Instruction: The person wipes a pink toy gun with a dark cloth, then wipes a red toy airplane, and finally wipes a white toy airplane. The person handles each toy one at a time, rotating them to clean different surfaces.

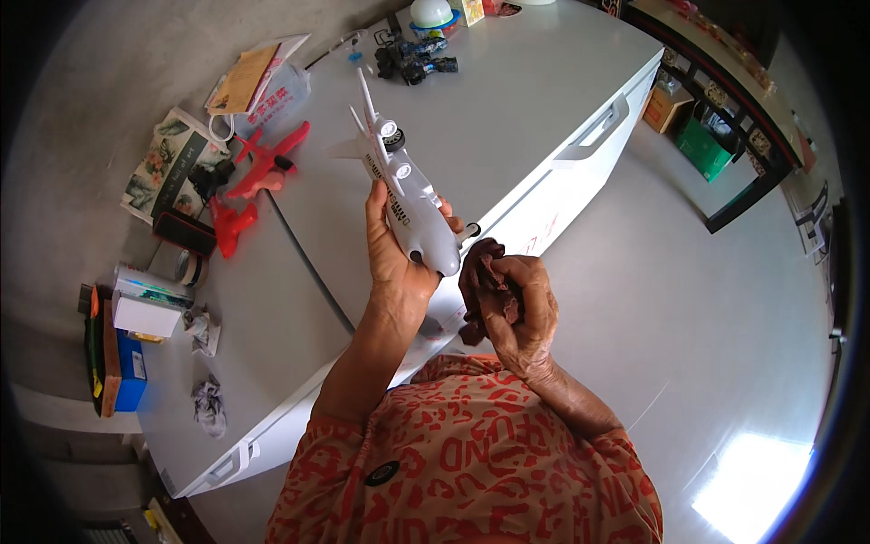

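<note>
My left hand [397,255] grips a white toy airplane [425,224] around its fuselage, belly side towards me. Its nose points down towards my body, and its small wheels and round engines show. In my right hand [523,313] is a crumpled dark brown cloth [484,279], bunched between thumb and fingers close beside the plane's nose. Both hands are raised over the front edge of a white chest freezer [516,115]. A red toy airplane [268,163] lies on the freezer top to the left, with another red toy piece [232,221] near it.
Dark toy vehicles [414,60] stand at the back below a white-domed container [431,15]. Along the left are a printed bag [173,163], a tape roll [191,267], boxes [146,313] and crumpled cloths [209,404]. Freezer handles [595,139] jut from the front. A green box [705,146] sits under a dark table.
</note>
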`<state>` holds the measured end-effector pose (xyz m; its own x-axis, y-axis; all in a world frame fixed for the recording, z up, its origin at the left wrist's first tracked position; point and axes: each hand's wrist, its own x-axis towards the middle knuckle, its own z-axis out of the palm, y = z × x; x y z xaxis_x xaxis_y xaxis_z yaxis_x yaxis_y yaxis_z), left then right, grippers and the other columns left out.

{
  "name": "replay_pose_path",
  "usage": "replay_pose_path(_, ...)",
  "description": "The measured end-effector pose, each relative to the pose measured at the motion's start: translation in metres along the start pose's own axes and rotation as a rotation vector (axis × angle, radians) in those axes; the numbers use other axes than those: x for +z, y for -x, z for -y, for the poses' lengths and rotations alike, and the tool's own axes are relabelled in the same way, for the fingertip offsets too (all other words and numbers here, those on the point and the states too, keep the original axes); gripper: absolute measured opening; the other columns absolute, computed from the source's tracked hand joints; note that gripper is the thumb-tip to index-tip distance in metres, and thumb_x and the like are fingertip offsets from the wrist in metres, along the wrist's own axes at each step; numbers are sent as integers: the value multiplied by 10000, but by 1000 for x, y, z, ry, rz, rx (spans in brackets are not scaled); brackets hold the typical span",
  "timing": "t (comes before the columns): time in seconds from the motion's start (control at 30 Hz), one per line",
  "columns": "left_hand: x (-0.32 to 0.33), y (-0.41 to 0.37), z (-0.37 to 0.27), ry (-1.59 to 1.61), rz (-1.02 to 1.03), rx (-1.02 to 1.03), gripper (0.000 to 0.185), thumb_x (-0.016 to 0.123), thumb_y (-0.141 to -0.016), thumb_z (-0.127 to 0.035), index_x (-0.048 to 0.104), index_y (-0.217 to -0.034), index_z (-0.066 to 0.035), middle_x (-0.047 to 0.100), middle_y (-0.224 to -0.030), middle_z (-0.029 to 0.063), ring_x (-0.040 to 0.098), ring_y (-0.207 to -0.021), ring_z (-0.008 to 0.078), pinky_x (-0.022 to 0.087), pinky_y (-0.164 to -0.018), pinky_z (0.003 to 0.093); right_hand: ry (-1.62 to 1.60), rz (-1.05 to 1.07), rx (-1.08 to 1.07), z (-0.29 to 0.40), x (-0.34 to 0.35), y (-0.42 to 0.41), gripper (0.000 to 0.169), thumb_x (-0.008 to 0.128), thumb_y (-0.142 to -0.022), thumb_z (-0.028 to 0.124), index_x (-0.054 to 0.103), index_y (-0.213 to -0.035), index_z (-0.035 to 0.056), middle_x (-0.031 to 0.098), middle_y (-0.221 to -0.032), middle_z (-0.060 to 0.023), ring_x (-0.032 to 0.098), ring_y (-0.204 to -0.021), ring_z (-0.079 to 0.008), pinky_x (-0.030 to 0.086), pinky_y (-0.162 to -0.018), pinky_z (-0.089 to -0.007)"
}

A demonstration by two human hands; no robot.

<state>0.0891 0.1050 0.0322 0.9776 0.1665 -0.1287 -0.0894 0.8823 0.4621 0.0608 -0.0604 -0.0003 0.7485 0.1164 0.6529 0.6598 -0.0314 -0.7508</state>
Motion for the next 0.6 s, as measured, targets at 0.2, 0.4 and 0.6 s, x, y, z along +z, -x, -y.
replay_pose_path(0.2, 1, 6, 6, -7, -58, -14, 450, 604, -863, -500, 605, -939, -56, 621, -824, 103, 598, -783, 248, 457, -661, 369, -54, 70, 86, 4, 12, 3, 451, 706, -755, -6, 521, -1167, -5, 577, -1006, -165, 615, -877, -286, 514, -740, -363)
replay_pose_path(0.4, 2, 7, 9, 5, 26, -1, 421, 595, -875, -490, 614, -932, -73, 631, -805, 112, 599, -760, 246, 437, -639, 361, -101, 214, 164, 0, 2, 8, 300, 657, -786, 13, 581, -1077, -4, 606, -936, -149, 634, -838, -282, 519, -736, -364)
replay_pose_path(0.6, 6, 13, 11, -77, -116, 47, 378, 600, -877, -475, 611, -902, -98, 624, -747, 67, 612, -677, 226, 483, -609, 381, -69, 208, 86, 18, -30, -10, 306, 657, -777, -26, 618, -1078, 6, 628, -958, -118, 629, -872, -235, 523, -741, -338)
